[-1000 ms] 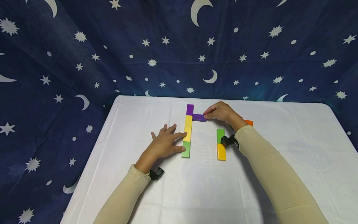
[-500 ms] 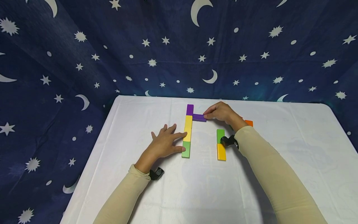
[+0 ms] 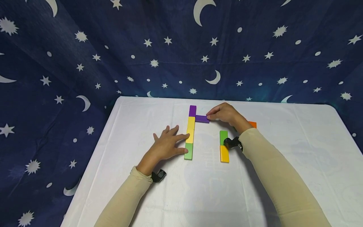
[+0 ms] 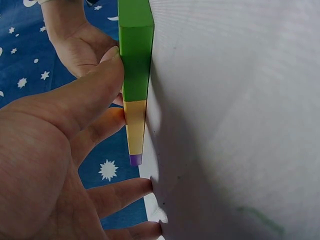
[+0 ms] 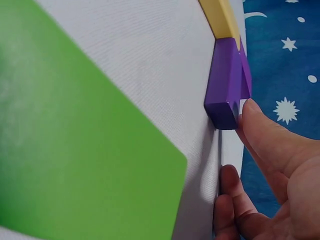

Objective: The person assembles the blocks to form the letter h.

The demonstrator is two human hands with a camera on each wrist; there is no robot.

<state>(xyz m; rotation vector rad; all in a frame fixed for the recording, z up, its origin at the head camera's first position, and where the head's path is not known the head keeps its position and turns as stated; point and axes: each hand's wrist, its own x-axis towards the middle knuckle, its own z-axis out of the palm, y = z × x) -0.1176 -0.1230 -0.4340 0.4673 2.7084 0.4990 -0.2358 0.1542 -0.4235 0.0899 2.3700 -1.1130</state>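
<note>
A column of flat blocks lies on the table: a purple block (image 3: 192, 111) at the far end, two yellow blocks (image 3: 191, 123) and a light green block (image 3: 188, 152) nearest me. With fingers spread, my left hand (image 3: 164, 145) touches this column's left side, thumb at the green block and index finger at a yellow one. A second purple block (image 3: 201, 119) lies crosswise, its left end against the column near the top. My right hand (image 3: 225, 113) pinches its right end between thumb and index finger. The right wrist view shows the thumb (image 5: 265, 125) at that end.
Right of the column lie another green block (image 3: 223, 137) and an orange-yellow block (image 3: 224, 154), end to end. An orange block (image 3: 252, 125) is partly hidden behind the right forearm. The white table (image 3: 204, 192) ends at a dark blue starry cloth (image 3: 175, 69).
</note>
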